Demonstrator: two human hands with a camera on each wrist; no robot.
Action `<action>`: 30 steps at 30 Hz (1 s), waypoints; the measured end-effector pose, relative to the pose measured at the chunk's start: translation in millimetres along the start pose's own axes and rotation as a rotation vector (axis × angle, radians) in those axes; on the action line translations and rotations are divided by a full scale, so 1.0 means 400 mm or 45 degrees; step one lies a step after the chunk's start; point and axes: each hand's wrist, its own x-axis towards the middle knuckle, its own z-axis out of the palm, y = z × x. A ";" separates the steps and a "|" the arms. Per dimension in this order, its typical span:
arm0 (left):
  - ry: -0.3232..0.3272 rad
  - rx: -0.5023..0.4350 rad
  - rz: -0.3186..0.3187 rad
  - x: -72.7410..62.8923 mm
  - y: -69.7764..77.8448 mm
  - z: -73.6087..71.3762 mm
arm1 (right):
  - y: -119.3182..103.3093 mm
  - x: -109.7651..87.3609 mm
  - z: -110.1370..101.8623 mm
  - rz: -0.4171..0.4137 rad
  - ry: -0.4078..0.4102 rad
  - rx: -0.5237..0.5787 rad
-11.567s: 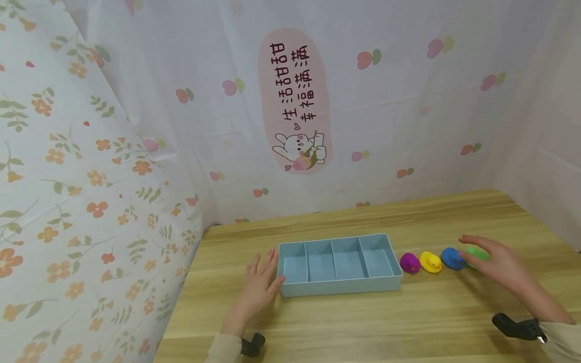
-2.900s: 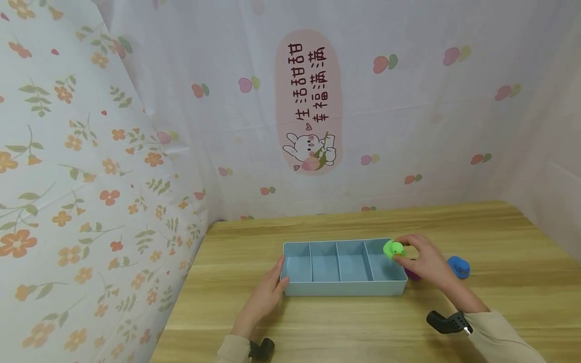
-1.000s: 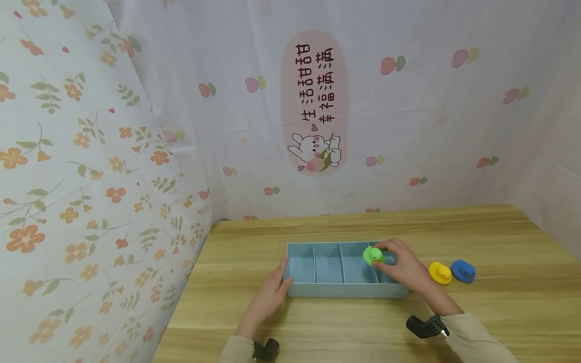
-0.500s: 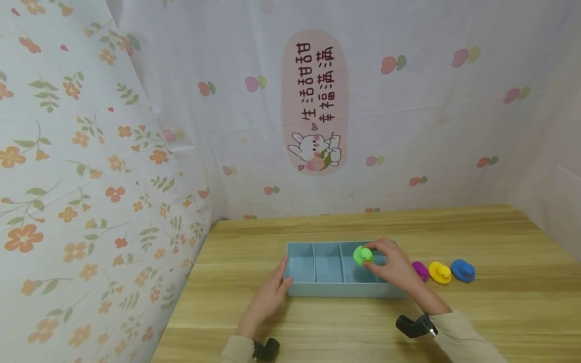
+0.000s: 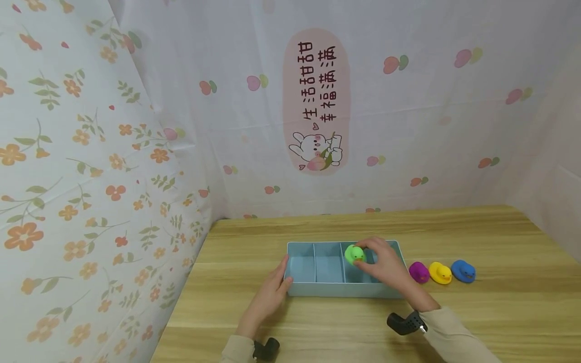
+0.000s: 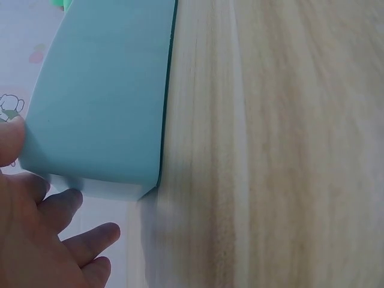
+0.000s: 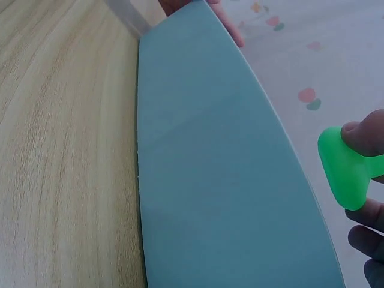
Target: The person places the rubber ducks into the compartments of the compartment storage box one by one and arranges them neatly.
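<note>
My right hand [image 5: 386, 264] pinches a green rubber duck [image 5: 355, 254] between thumb and fingers. The duck is held over the third compartment from the left of a light-blue divided tray [image 5: 336, 290]. In the right wrist view the green duck [image 7: 345, 171] hangs beyond the tray's upper rim. My left hand [image 5: 267, 297] grips the tray's left end; in the left wrist view the thumb is at the rim and fingers lie along the end wall [image 6: 102, 185]. The right hand partly covers the rightmost compartment.
Right of the tray a purple duck [image 5: 419, 272], a yellow duck [image 5: 440, 273] and a blue duck [image 5: 463, 271] stand in a row on the wooden table [image 5: 317, 327]. A patterned cloth [image 5: 227, 101] hangs behind and at the left.
Earlier the green duck stood at the row's right end; my right hand has since picked it up and carried it left over the tray. My left hand stays at the tray's left end.
</note>
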 end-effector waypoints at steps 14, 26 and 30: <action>-0.004 0.008 -0.009 -0.004 0.001 -0.002 | -0.042 0.017 0.020 -0.001 -0.006 0.033; -0.012 -0.027 -0.014 -0.002 0.003 -0.003 | -0.060 0.026 0.048 -0.048 0.000 0.056; -0.013 -0.037 -0.019 -0.002 0.002 -0.001 | -0.072 0.029 0.058 -0.076 -0.004 0.052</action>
